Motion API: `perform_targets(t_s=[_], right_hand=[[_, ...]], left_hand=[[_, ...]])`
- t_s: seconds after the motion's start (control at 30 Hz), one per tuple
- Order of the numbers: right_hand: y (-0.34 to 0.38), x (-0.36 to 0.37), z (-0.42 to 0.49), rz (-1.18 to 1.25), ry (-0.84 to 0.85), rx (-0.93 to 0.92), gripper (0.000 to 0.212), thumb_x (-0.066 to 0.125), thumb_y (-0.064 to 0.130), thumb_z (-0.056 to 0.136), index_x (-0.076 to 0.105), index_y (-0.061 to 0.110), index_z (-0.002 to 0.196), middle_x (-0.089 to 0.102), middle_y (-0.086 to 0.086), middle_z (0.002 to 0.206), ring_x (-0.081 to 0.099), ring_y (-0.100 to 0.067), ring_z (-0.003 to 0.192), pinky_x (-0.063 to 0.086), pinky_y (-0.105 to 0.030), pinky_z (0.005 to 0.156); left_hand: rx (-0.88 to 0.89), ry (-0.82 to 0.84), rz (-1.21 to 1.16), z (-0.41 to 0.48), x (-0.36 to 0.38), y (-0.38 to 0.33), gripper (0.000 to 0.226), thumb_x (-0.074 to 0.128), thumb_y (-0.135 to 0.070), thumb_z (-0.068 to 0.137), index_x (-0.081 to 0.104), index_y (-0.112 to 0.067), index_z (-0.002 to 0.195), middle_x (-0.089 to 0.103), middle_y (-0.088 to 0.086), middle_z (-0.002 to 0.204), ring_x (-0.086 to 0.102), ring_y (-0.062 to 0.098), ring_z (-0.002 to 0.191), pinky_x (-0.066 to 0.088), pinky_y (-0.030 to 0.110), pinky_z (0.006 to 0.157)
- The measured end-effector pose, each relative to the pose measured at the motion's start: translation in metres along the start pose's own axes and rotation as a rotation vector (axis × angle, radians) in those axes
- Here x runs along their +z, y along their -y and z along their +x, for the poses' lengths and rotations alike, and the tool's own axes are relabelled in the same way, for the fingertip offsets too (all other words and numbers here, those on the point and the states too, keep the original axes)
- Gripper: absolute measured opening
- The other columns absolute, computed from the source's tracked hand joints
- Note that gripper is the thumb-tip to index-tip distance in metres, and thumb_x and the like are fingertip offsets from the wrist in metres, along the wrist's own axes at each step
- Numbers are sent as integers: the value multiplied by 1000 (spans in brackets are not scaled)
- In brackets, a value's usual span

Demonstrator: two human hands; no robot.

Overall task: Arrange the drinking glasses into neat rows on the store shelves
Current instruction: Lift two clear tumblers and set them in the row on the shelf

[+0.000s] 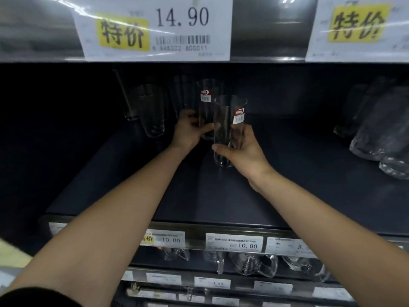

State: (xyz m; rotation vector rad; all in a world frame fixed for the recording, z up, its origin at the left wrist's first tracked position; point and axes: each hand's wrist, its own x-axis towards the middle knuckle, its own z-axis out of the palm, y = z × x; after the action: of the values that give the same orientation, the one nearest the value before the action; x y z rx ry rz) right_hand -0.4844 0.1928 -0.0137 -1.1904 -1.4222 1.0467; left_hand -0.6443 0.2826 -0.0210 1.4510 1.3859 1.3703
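Two tall clear drinking glasses with red-and-white stickers stand close together on the dark shelf (pixel 221 196). My left hand (pixel 188 129) grips the rear glass (pixel 207 100) low on its side. My right hand (pixel 241 151) grips the nearer glass (pixel 228 120) around its lower half, thumb across the front. The nearer glass stands just right of and in front of the rear one. Several more clear glasses (pixel 152 111) stand in the dim back left of the shelf, hard to make out.
Textured clear glasses (pixel 376 134) crowd the shelf's right end. Price tags (pixel 234 241) line the shelf's front rail. Glass mugs (pixel 254 263) sit on the shelf below. A large 14.90 sign (pixel 155 29) hangs from the shelf overhead.
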Motion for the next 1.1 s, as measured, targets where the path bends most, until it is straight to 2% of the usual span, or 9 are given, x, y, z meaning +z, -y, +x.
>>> perform_targets(t_s=[0.13,0.23,0.37,0.43,0.5,0.6,0.8,0.93,1.1], right_hand=[[-2,3,-2,23,-24,-12,61,81,22,80,45,37,127,64,22,116,59,9,105,47,-21,96],[-3,4,-3,25,-37,-19,63,81,24,80,44,38,131,62,26,113,55,14,98,43,-17,89],[-5,5,-5,1,-72,-28,63,81,29,79,45,44,128,67,18,110,63,1,104,52,-29,96],[-6,5,-5,-10,-82,-35,62,82,30,79,46,44,127,68,15,109,65,-3,104,53,-33,97],[-7,6,-5,-5,-85,-43,62,82,29,78,47,43,127,70,14,109,67,-4,102,54,-35,96],[-8,6,-5,10,-85,-50,60,82,27,78,48,42,125,71,13,107,68,-3,100,55,-33,95],[-14,6,-3,36,-95,-62,57,83,25,78,51,42,122,72,12,103,69,-5,97,56,-35,93],[-17,6,-1,39,-96,-71,57,83,26,77,52,42,122,72,11,103,69,-8,99,56,-40,94],[-18,6,0,34,-96,-74,58,83,27,76,52,41,122,72,11,103,70,-8,98,56,-40,93]], left_hand=[[-9,-52,22,9,5,0,46,85,-26,76,56,-14,109,65,-1,106,62,8,94,50,14,74],[13,-86,46,18,11,3,45,81,-22,81,60,-6,117,68,5,110,61,9,92,45,6,63],[35,-97,73,29,17,4,49,78,-23,84,60,-4,125,66,2,109,61,11,95,44,6,64],[39,-99,80,35,19,5,49,78,-24,84,61,-4,125,68,5,111,63,14,97,48,14,71],[38,-106,79,41,20,7,48,78,-24,84,62,-4,124,69,8,114,65,17,98,50,23,77],[47,-126,89,50,21,10,46,77,-24,84,63,-4,123,70,11,113,67,21,101,52,25,81],[68,-131,108,58,22,12,40,74,-24,87,66,-5,121,72,10,110,67,16,94,46,12,66],[73,-124,118,61,22,13,41,73,-27,87,66,-8,123,73,8,108,68,15,95,45,8,63],[76,-105,143,65,24,12,41,70,-24,90,65,-8,127,71,10,116,67,17,105,48,15,77]])
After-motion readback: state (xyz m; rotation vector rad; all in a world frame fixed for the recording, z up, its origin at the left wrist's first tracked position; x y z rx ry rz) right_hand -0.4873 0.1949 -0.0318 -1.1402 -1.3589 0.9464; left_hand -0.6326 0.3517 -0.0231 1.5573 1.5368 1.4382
